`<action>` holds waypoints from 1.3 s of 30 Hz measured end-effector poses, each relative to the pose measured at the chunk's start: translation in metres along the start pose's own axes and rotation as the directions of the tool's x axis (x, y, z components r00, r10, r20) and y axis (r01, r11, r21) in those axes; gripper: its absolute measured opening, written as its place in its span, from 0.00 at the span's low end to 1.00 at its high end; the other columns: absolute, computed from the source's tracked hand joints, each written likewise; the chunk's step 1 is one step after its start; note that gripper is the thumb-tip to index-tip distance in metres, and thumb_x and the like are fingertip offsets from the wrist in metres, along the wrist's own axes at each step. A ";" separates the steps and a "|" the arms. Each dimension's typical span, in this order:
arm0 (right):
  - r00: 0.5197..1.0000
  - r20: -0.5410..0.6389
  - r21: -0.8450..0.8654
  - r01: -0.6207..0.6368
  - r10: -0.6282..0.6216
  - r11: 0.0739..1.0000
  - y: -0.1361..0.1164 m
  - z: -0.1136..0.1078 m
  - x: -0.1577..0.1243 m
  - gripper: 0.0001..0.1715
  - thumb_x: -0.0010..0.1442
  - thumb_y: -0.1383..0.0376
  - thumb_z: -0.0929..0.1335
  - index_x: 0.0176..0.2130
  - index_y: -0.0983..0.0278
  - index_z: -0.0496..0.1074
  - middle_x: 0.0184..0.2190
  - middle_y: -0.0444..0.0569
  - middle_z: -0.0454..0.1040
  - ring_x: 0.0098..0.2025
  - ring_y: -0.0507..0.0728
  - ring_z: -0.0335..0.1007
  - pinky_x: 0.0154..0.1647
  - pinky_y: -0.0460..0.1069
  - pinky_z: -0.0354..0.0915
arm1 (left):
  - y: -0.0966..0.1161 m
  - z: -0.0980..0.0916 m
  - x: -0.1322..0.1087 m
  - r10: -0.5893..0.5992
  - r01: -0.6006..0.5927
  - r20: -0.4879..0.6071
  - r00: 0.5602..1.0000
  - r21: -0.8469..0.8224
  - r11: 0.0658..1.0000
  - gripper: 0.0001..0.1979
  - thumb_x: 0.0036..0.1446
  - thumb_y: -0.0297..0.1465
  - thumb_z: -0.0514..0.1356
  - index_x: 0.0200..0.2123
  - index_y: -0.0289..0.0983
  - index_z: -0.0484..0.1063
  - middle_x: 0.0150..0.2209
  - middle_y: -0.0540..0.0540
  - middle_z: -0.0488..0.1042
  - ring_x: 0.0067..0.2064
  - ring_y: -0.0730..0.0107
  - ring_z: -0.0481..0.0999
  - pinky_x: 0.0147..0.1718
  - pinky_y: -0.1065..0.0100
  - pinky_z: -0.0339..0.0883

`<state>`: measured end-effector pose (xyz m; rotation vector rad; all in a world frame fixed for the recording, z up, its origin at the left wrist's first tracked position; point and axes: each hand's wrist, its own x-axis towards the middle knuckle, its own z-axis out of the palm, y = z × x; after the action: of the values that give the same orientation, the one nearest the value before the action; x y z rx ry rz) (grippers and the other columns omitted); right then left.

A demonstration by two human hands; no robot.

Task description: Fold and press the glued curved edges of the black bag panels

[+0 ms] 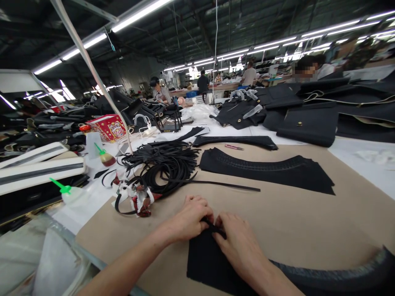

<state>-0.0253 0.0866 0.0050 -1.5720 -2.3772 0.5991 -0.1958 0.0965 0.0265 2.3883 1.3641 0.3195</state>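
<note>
Pressing down at the near edge of the brown surface [308,230], both hands work on one black fabric piece [205,263] lying flat directly in front of the person. Left hand [191,218]: fingers curled nearly closed, tips pinching a narrow black strip [212,225] at the piece's top edge. Right hand [239,242]: fingers bent and close together, tips touching the same strip, palm resting on the fabric. The two hands meet, fingertips just beside each other.

Count of other items: two curved black panels farther back, the larger one [268,170] mid-surface, a thinner one [234,142] behind it with a small pink pen-like object [233,146] on it. One tangled heap of black straps [163,164] to the left, one long strap [228,186] trailing out of it. Two squeeze bottles with green nozzles: one [72,194] near left, one [105,156] behind. One red box [108,126] beyond. Several people sit at distant tables.
</note>
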 end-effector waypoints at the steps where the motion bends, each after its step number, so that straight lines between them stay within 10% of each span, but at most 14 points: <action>1: 1.000 0.001 0.002 0.002 -0.002 1.000 0.001 0.000 0.000 0.05 0.58 0.73 0.68 0.34 0.63 0.70 0.35 0.47 0.71 0.42 0.61 0.66 0.41 0.55 0.55 | -0.001 0.000 0.000 0.005 -0.005 0.002 1.000 -0.003 1.000 0.05 0.52 0.24 0.63 0.32 0.40 0.74 0.37 0.51 0.72 0.46 0.64 0.69 0.48 0.58 0.53; 12: 0.980 -0.100 0.181 0.187 -0.171 0.966 0.019 0.023 -0.014 0.13 0.60 0.79 0.63 0.40 0.64 0.70 0.38 0.49 0.68 0.42 0.59 0.64 0.45 0.56 0.61 | -0.017 0.012 -0.006 0.133 -0.130 -0.074 0.988 0.036 0.991 0.09 0.59 0.25 0.59 0.37 0.43 0.77 0.37 0.52 0.76 0.45 0.69 0.70 0.49 0.62 0.52; 23: 0.800 -0.303 -0.258 0.454 -0.518 0.853 0.027 0.043 -0.024 0.25 0.48 0.83 0.61 0.44 0.72 0.72 0.36 0.52 0.67 0.37 0.61 0.63 0.38 0.55 0.68 | -0.030 0.014 -0.021 0.381 -0.329 -0.105 0.918 0.334 0.883 0.12 0.64 0.27 0.54 0.45 0.47 0.72 0.46 0.51 0.75 0.54 0.66 0.65 0.55 0.56 0.44; 27: 0.731 -0.353 -0.393 0.450 -0.583 0.802 0.027 0.046 -0.023 0.25 0.45 0.80 0.63 0.44 0.74 0.72 0.36 0.54 0.68 0.36 0.61 0.63 0.36 0.55 0.69 | -0.025 0.019 -0.031 0.341 -0.266 -0.189 0.921 0.334 0.904 0.16 0.65 0.25 0.49 0.51 0.47 0.70 0.51 0.46 0.72 0.55 0.64 0.65 0.56 0.55 0.45; 39: 0.773 -0.282 -0.430 0.427 -0.568 0.795 0.024 0.041 -0.027 0.32 0.47 0.77 0.62 0.52 0.72 0.68 0.38 0.53 0.68 0.37 0.61 0.63 0.38 0.54 0.66 | -0.012 0.047 -0.063 0.099 -0.054 -0.260 0.961 0.172 0.984 0.21 0.62 0.22 0.49 0.55 0.43 0.66 0.49 0.46 0.73 0.51 0.63 0.67 0.52 0.57 0.54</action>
<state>-0.0119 0.0618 -0.0414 -0.9333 -2.4923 -0.2498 -0.2202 0.0381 -0.0217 2.6136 1.4645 0.5924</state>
